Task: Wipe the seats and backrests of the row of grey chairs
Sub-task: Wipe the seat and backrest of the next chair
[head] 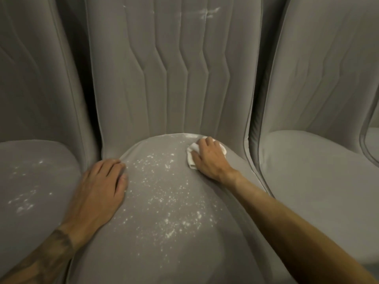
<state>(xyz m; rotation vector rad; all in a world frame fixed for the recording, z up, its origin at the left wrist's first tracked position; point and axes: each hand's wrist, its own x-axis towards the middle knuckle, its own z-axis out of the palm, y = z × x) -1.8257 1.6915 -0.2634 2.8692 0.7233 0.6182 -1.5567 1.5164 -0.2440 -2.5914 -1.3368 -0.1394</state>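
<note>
The left chair's seat [37,181] fills the 9 o'clock side of the view, and loose patches of white powder [24,203] lie across it. Its grey backrest [37,78] rises behind it.

The left hand [100,187] lies palm down on the left edge of the middle seat [164,242], at about 9 o'clock on that cushion. It is open, with the fingers straight and close together, and it holds nothing. The fingertips reach toward the crease where seat meets backrest. The forearm behind it carries a dark marking.

The middle seat is thickly dotted with white specks [164,197] from its centre down toward 6 o'clock. A thinner dusting runs along its back edge. The middle backrest [164,78] has vertical stitched channels with a kink partway up. A pale smear [207,13] sits near its top, at roughly 1 o'clock.

The white cloth [191,154] is bunched on the middle seat at about 1 o'clock, close to the backrest. The right hand [209,158] covers most of it, fingers curled over the fabric, gripping it and pressing it onto the cushion. The right forearm stretches back toward 5 o'clock.

The right chair's seat [317,171] and backrest [328,68] stand at 3 o'clock, plain grey. The edge of a further chair [372,140] shows at the frame's right border.
</note>
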